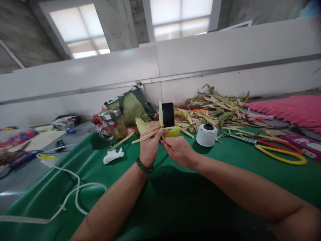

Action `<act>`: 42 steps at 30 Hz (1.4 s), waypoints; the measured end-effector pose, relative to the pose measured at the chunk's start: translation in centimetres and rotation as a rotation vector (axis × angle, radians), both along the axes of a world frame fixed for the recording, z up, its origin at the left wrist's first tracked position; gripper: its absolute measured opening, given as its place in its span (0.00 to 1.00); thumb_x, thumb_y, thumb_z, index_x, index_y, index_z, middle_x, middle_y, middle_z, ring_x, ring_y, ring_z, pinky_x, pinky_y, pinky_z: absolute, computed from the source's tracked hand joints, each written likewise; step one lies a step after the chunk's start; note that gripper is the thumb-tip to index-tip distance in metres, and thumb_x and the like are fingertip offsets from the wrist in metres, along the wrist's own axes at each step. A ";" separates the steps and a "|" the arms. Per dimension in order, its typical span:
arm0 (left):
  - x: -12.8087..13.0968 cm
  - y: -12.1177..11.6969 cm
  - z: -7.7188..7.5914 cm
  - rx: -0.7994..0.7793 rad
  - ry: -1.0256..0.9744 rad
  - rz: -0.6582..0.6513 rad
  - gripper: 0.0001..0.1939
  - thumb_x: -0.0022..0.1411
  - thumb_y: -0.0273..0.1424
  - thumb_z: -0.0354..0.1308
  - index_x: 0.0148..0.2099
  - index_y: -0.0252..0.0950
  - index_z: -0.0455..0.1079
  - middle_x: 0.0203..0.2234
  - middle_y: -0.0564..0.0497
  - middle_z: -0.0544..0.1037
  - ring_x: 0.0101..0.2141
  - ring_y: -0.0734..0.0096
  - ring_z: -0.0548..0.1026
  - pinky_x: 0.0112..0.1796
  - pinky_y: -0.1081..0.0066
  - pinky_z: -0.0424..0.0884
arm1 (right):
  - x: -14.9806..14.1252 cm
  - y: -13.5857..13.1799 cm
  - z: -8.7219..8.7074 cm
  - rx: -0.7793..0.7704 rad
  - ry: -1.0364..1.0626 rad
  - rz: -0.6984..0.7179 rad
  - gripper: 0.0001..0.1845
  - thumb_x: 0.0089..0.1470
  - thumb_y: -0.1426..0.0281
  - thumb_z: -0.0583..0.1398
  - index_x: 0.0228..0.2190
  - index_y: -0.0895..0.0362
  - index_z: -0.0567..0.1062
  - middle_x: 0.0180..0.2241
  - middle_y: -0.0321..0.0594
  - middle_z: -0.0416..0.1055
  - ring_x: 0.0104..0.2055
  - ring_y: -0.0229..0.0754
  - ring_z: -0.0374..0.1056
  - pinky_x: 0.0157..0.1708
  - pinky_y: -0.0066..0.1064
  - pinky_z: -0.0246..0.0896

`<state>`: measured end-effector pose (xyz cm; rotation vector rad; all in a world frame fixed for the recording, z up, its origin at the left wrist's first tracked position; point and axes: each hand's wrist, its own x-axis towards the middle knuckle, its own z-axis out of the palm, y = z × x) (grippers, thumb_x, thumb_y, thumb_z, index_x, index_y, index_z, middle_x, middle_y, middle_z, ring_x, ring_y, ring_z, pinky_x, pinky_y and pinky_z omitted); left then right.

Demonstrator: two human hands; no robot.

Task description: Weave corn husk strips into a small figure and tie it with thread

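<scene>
Centrally, the left hand (149, 149) is pinching the husks (144, 137) between thumb and fingers above the counter (178, 214); one strip is pointing to 12 o'clock, another to 8. The right hand (180, 151), just beside it toward 3 o'clock, is curling its fingers together and appears to be pinching their lower end, the contact being partly hidden. Risks, as judged: should both hands be pulling unequally, the thin husks may be splitting lengthwise; should the left thumb be easing, the crossing may be slipping loose. Around the hands, the phone (168, 114) is standing upright close at 12 o'clock, where a nudge could be toppling it. The spool (207, 136), near 3 o'clock, could be rolling if knocked over. Farther out at 3, the scissors (281, 150) are pointing their blades handward, so a careless reach could be meeting an edge.
</scene>
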<state>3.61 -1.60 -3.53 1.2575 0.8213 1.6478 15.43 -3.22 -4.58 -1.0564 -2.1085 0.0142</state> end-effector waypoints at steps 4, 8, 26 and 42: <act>-0.2 0.3 -0.1 0.017 0.017 0.019 0.14 0.46 0.37 0.68 0.34 0.33 0.75 0.24 0.48 0.82 0.31 0.65 0.80 0.38 0.66 0.74 | -0.4 -0.3 -0.4 0.016 0.009 0.014 0.20 0.61 0.67 0.50 0.19 0.58 0.67 0.18 0.35 0.63 0.20 0.34 0.52 0.24 0.29 0.42; -0.3 0.6 0.0 -0.033 -0.013 -0.036 0.16 0.45 0.39 0.68 0.33 0.33 0.75 0.25 0.48 0.82 0.31 0.62 0.80 0.38 0.65 0.74 | -0.5 -0.4 -0.6 0.005 0.028 0.020 0.22 0.62 0.65 0.50 0.18 0.58 0.66 0.17 0.35 0.63 0.19 0.33 0.52 0.23 0.28 0.43; -1.5 0.6 1.0 -0.050 0.210 -0.219 0.15 0.43 0.38 0.70 0.32 0.34 0.76 0.22 0.51 0.79 0.27 0.69 0.76 0.34 0.69 0.72 | 3.4 2.1 2.2 -0.123 0.143 0.157 0.10 0.56 0.67 0.58 0.28 0.59 0.75 0.25 0.38 0.73 0.27 0.36 0.65 0.28 0.26 0.53; -1.9 1.0 0.9 -0.052 0.469 -0.297 0.13 0.48 0.39 0.66 0.26 0.33 0.76 0.24 0.48 0.79 0.29 0.68 0.75 0.35 0.70 0.72 | 3.4 2.8 2.6 -0.363 0.322 0.122 0.20 0.51 0.54 0.59 0.28 0.60 0.75 0.21 0.36 0.68 0.23 0.34 0.59 0.22 0.26 0.49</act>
